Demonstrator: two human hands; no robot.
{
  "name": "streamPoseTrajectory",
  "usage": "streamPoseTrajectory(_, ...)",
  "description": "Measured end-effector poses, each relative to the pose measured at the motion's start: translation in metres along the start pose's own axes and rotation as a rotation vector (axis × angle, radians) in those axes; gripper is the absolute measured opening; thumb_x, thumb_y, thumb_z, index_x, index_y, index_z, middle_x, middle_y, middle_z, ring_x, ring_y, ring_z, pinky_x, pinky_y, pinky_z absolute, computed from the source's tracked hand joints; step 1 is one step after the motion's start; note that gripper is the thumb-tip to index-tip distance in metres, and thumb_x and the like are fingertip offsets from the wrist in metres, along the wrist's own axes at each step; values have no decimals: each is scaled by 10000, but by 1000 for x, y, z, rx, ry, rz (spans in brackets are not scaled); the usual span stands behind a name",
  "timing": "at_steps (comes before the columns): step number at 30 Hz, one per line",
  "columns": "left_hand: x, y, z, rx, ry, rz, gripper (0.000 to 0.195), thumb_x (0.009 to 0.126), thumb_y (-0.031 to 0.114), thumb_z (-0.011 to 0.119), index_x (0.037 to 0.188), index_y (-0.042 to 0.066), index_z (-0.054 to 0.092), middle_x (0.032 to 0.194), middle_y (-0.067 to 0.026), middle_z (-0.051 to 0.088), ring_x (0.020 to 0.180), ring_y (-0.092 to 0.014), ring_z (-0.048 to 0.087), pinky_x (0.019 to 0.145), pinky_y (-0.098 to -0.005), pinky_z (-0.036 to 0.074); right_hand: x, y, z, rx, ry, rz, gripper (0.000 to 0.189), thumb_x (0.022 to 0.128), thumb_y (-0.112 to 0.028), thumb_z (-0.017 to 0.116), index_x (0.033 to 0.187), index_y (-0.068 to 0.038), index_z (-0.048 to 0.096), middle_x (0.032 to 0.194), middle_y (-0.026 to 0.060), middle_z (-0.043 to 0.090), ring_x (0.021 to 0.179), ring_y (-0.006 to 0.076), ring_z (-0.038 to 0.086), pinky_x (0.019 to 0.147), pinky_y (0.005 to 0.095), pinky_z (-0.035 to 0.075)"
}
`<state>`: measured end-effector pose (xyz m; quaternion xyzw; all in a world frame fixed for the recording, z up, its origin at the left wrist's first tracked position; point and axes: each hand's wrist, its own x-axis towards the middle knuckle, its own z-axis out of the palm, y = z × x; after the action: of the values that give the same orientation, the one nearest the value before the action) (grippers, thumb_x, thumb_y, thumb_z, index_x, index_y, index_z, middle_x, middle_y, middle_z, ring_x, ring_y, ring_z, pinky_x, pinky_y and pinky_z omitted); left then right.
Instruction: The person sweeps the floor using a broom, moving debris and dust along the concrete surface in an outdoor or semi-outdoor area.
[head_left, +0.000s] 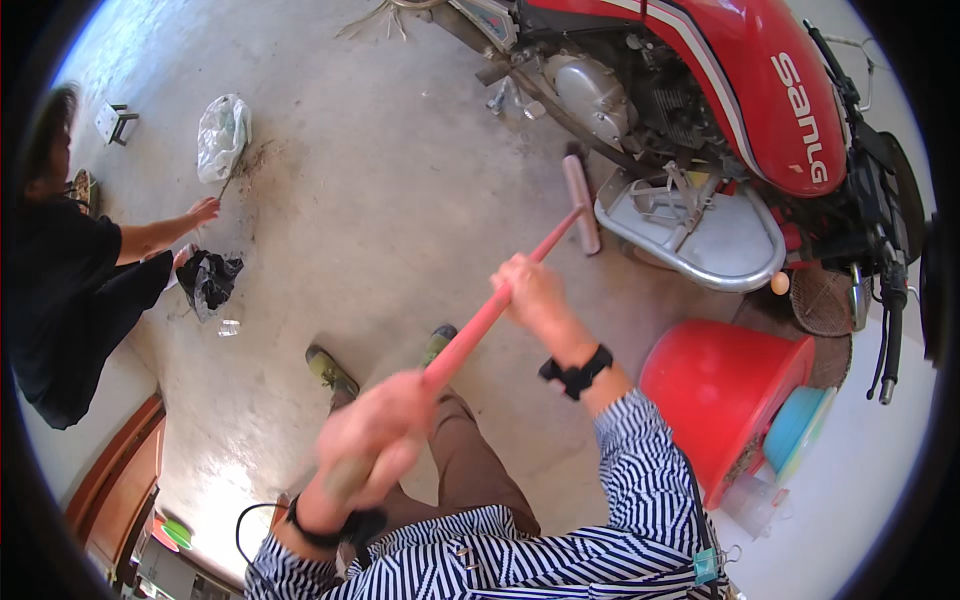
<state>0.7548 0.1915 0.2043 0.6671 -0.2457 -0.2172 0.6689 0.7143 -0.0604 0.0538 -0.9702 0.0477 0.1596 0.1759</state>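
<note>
Both my hands grip the long red handle (476, 330) of a push broom. My left hand (379, 435) is closed around its near end, low in the picture and somewhat blurred. Further along the shaft, my right hand (532, 292) is wrapped about it. At the far end the broom's pinkish head (583, 202) lies on the concrete floor (375, 210), close beside the motorcycle's metal side frame (690, 225). A dark tuft shows at the head's upper end; its underside is hidden.
A red motorcycle (780, 112) stands at upper right. Below it are a red plastic tub (712, 390), a blue basin (795, 427) and a wire basket (825, 300). At left, another person (75, 285) reaches towards dirt near a clear plastic bag (223, 139). A black bag (208, 281) and small stool (114, 124) sit nearby.
</note>
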Motion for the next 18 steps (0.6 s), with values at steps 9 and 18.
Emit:
streamPoseTrajectory(9, 11, -82, -1, -165, 261, -211, 116, 897, 32, 497, 802, 3, 559, 920, -92, 614, 952, -201, 563, 872, -336, 424, 80, 48, 87, -2, -9, -56, 144, 780, -211, 589, 686, -104, 582, 768, 119, 597, 752, 330, 597, 655, 442, 494)
streamPoseTrajectory(18, -3, 102, -91, 227, 440, 74, 177, 833, 38, 469, 657, 32, 468, 605, -66, 492, 663, -201, 513, 811, -457, 445, 104, -199, 29, 544, 222, -151, 153, 780, -189, 558, 667, -89, 585, 763, 129, 601, 684, 345, 606, 648, 433, 492)
